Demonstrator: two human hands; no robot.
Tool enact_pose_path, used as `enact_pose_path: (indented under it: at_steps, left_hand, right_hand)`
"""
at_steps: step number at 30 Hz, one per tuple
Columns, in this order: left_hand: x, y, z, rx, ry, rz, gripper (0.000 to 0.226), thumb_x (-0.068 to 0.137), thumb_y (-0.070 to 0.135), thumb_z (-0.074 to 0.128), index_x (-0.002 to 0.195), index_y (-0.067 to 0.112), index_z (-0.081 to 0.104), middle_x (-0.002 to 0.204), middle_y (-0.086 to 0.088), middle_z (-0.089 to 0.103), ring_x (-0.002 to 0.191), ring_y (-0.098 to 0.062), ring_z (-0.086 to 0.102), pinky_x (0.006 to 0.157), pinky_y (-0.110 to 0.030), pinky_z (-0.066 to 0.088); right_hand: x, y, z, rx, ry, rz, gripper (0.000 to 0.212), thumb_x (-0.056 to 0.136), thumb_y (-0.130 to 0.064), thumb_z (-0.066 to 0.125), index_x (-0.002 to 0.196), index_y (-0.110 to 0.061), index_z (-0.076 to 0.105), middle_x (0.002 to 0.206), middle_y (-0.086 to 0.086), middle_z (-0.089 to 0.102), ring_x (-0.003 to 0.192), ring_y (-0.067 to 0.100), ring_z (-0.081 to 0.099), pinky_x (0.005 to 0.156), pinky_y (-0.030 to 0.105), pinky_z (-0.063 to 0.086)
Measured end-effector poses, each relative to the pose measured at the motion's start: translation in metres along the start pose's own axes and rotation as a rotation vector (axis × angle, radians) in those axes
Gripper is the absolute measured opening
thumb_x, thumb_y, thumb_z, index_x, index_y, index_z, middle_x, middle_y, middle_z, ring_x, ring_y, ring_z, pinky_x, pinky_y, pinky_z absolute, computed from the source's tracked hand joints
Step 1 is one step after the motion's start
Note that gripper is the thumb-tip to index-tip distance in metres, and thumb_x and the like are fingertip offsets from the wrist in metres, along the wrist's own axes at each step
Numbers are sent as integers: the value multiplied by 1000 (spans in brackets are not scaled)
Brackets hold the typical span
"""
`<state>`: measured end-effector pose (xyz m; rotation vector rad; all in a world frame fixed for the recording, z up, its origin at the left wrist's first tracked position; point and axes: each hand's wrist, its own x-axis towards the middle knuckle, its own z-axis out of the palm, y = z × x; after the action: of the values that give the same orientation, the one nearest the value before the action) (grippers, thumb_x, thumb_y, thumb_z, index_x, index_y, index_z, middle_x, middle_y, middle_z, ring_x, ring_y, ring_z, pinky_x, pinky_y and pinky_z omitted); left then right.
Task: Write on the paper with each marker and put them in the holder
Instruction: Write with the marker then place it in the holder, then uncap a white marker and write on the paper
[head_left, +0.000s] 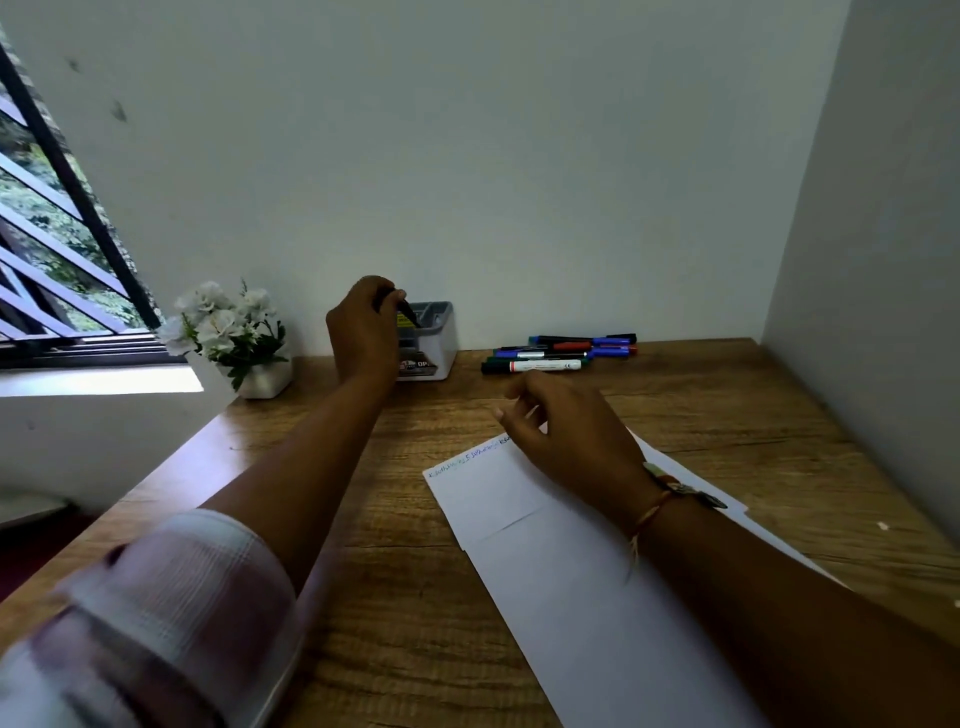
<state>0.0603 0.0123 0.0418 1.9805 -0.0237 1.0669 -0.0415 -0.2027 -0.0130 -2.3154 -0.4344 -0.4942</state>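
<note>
Left hand (363, 327) raised at holder (434, 338), fingers clenched round black marker (406, 312), tip angled down into holder's top. Right hand (561, 436) hovers over paper (545, 571), fingers loosely curled, grasping nothing visible. Left to right on wooden desk (405, 597): white flowers in pot (234, 332) by window, grey-white holder against wall, marker pile (561, 353) lying flat beside it. Paper nearer, faint writing along top edge.

The holder (434, 343) label shows "OP"; the paper's (545, 571) handwriting is illegible.
</note>
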Motion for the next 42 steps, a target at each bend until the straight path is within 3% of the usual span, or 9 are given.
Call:
enact_pose_path:
  at_steps: [4, 7, 12, 17, 20, 24, 30, 34, 42]
  left_hand:
    - [-6, -4, 7, 103, -111, -27, 22, 96, 15, 57, 111, 9, 72, 109, -8, 71, 95, -10, 62, 68, 8, 32]
    - [-16, -3, 2, 120, -113, -50, 29, 96, 16, 58, 124, 10, 65, 119, -8, 68, 107, -16, 63, 81, -3, 35]
    - [-50, 8, -22, 38, -165, -37, 22, 90, 22, 66, 111, 17, 69, 108, 2, 69, 100, -10, 63, 80, -16, 46]
    - [-96, -2, -38, 168, -491, -8, 17, 89, 26, 68, 105, 23, 69, 99, 12, 65, 88, 0, 57, 69, -13, 41]
    - [-97, -6, -35, 245, -609, 72, 18, 88, 27, 69, 106, 24, 69, 101, 8, 67, 85, -2, 58, 73, -21, 49]
    - [-89, -10, -34, 255, -649, 93, 23, 89, 32, 67, 110, 23, 69, 103, 6, 67, 87, -4, 59, 78, -29, 54]
    - [-81, -13, -32, 207, -664, 98, 26, 89, 33, 67, 111, 19, 69, 103, 3, 66, 88, -8, 59, 78, -30, 53]
    - [-79, -15, -29, 191, -687, 115, 25, 89, 34, 66, 110, 19, 69, 103, 4, 65, 89, -8, 57, 76, -26, 49]
    - [-79, -17, -24, 170, -713, 132, 23, 90, 36, 65, 109, 23, 68, 103, 5, 64, 90, -8, 58, 74, -26, 49]
  right_hand:
    - [0, 0, 1, 7, -14, -4, 30, 96, -43, 64, 116, -19, 67, 100, -5, 70, 92, 11, 65, 82, 41, 58]
    - [1, 1, 1, 4, -25, -3, 30, 96, -43, 65, 116, -21, 67, 99, -6, 70, 92, 10, 65, 82, 40, 58]
    - [0, 0, 2, -6, -23, -15, 28, 95, -42, 66, 114, -20, 68, 99, -4, 71, 91, 12, 65, 82, 40, 58]
    - [-2, -2, -1, -50, -29, 17, 28, 96, -40, 66, 113, -18, 69, 101, -3, 72, 94, 12, 65, 83, 37, 56]
    - [-2, -12, -8, -36, 18, 38, 25, 96, -35, 67, 110, -15, 72, 101, -1, 73, 94, 13, 66, 80, 30, 53]
    - [11, -17, -24, 88, 3, 278, 21, 95, -37, 68, 101, -18, 74, 94, -5, 71, 86, 7, 63, 70, 21, 47]
    - [51, 12, -39, -410, -131, 268, 31, 96, -30, 65, 122, -13, 71, 119, 11, 71, 111, 30, 64, 92, 35, 49]
    - [75, 34, -28, -476, -200, 222, 42, 98, -25, 64, 138, -15, 61, 133, 11, 66, 123, 30, 59, 99, 34, 43]
    - [89, 59, -5, -571, -157, 218, 44, 93, -31, 66, 134, -16, 58, 127, 13, 63, 120, 36, 54, 99, 40, 43]
